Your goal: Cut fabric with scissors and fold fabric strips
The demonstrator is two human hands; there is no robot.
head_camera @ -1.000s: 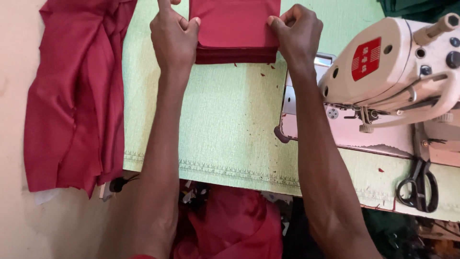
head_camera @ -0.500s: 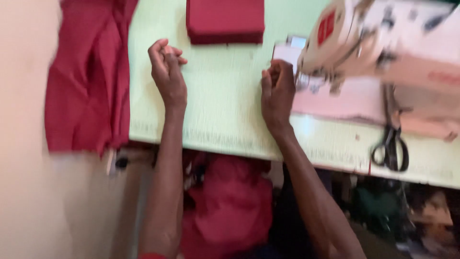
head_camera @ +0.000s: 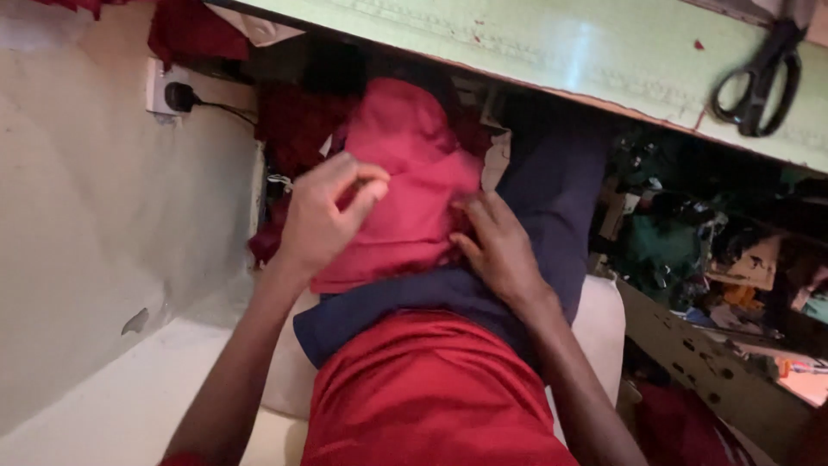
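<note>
Two hands on one heap of red cloth (head_camera: 405,190), which sits in the person's lap, on top of dark blue trousers (head_camera: 552,198) and just under the edge of the table (head_camera: 552,52). The left hand (head_camera: 323,216) is on the left side of the heap, thumb and forefinger pinched together on a fold of the cloth, other fingers curled in. The right hand (head_camera: 500,250) lies flatter, fingers spread and pressing on the lower right edge of the cloth; can't really tell if it's gripping anything or just resting there.

The table is pale green and runs across the top of the view, with a few red thread scraps on it. Black scissors (head_camera: 759,82) lie up near the right corner, well apart from both hands. More red fabric (head_camera: 185,30) hangs down at the top left, near a white wall socket (head_camera: 164,86) with a black plug in it (cable trails off to the right, behind the heap). The person's wearing a red shirt (head_camera: 423,397), and the dim space under the table on the right is a jumble of green and mixed scraps (head_camera: 681,250).
</note>
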